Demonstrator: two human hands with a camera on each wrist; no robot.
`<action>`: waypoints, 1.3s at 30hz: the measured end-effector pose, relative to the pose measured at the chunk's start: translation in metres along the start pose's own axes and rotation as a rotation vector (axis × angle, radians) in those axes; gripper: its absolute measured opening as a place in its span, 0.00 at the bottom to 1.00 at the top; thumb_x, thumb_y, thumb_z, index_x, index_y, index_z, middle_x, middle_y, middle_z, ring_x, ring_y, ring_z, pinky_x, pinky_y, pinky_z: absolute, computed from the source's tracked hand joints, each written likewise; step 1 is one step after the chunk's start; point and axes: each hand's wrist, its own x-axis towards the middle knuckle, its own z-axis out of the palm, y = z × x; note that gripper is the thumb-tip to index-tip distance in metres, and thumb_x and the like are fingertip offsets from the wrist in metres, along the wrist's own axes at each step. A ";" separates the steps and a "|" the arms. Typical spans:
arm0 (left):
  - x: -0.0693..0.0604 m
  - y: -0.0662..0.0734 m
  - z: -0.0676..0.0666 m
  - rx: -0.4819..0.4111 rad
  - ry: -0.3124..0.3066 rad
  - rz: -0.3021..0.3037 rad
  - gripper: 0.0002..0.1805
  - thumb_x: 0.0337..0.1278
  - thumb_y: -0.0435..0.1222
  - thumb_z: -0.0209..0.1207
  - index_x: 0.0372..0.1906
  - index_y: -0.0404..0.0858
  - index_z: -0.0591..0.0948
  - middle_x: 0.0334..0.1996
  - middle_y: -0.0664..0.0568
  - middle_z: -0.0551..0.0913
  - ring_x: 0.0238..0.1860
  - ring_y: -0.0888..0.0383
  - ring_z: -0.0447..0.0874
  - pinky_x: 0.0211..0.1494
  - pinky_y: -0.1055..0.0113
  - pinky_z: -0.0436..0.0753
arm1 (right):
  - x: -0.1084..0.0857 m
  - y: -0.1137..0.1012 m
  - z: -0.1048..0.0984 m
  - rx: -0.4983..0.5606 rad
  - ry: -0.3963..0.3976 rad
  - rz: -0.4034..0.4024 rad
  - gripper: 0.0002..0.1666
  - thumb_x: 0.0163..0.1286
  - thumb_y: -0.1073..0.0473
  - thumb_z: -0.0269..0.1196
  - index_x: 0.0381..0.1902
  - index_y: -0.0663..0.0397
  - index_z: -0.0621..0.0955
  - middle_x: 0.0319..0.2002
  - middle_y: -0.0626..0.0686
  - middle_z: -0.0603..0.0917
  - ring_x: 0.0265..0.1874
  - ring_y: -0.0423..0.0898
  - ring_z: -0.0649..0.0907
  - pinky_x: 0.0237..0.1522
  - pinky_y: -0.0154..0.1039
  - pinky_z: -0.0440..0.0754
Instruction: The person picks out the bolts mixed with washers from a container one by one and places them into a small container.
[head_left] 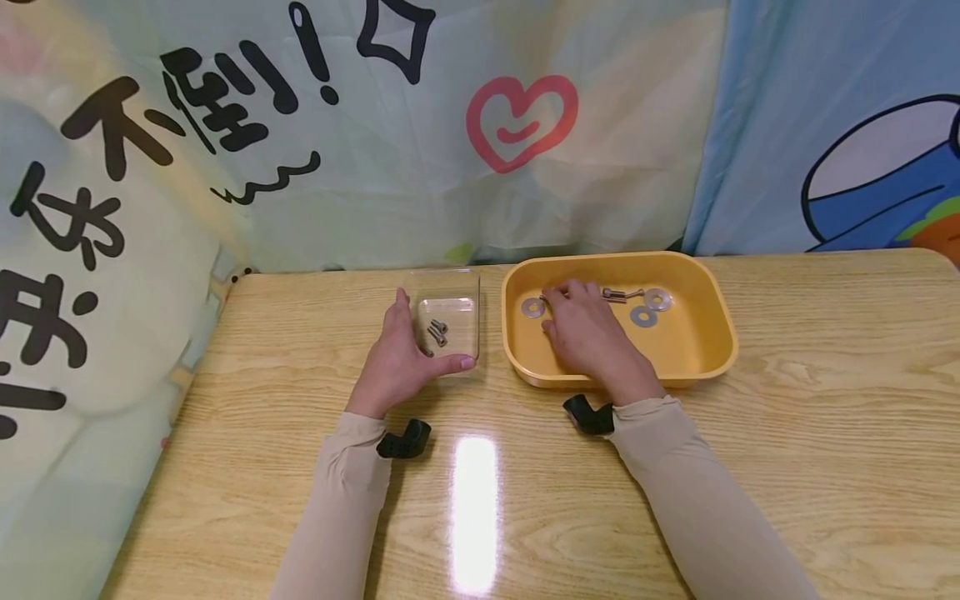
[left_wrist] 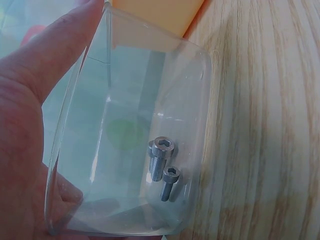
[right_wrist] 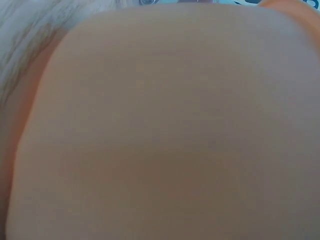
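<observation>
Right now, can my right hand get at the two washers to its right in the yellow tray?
Probably yes: your right hand is in the yellow tray, and those washers look uncovered, though screws lie between.

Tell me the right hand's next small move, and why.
Probably pinch a socket-head screw with the right hand: it reaches into the yellow tray, and similar screws lie in the clear box that the left hand holds. Whether the right hand grips anything now is hidden.

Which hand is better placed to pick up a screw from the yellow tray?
Probably the right hand: it reaches into the yellow tray, beside the screws, while the left hand holds the clear box.
</observation>
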 end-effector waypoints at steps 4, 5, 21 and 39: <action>0.000 0.000 0.000 0.001 0.003 0.006 0.79 0.36 0.61 0.78 0.80 0.34 0.36 0.79 0.41 0.48 0.73 0.42 0.61 0.73 0.49 0.64 | 0.000 0.001 0.001 -0.025 -0.013 -0.019 0.26 0.74 0.61 0.58 0.64 0.72 0.74 0.60 0.70 0.71 0.58 0.66 0.68 0.62 0.58 0.67; 0.000 0.000 0.000 0.000 0.003 0.007 0.79 0.36 0.61 0.78 0.80 0.34 0.36 0.79 0.41 0.48 0.73 0.42 0.61 0.73 0.49 0.65 | 0.000 0.001 0.002 -0.029 -0.014 -0.021 0.26 0.74 0.61 0.59 0.64 0.72 0.74 0.60 0.70 0.71 0.58 0.66 0.68 0.62 0.58 0.68; 0.000 0.002 -0.001 0.003 -0.003 -0.004 0.79 0.36 0.62 0.77 0.81 0.35 0.36 0.80 0.42 0.46 0.73 0.41 0.61 0.72 0.49 0.65 | 0.002 0.002 0.001 -0.012 -0.039 0.050 0.27 0.74 0.59 0.60 0.63 0.72 0.74 0.58 0.70 0.72 0.59 0.67 0.68 0.63 0.59 0.67; 0.000 0.001 -0.001 0.000 -0.004 0.002 0.78 0.37 0.61 0.77 0.81 0.35 0.35 0.80 0.42 0.46 0.73 0.42 0.61 0.72 0.49 0.65 | 0.002 0.002 0.000 0.019 -0.031 0.073 0.15 0.71 0.66 0.62 0.52 0.68 0.80 0.50 0.66 0.78 0.55 0.64 0.72 0.60 0.56 0.70</action>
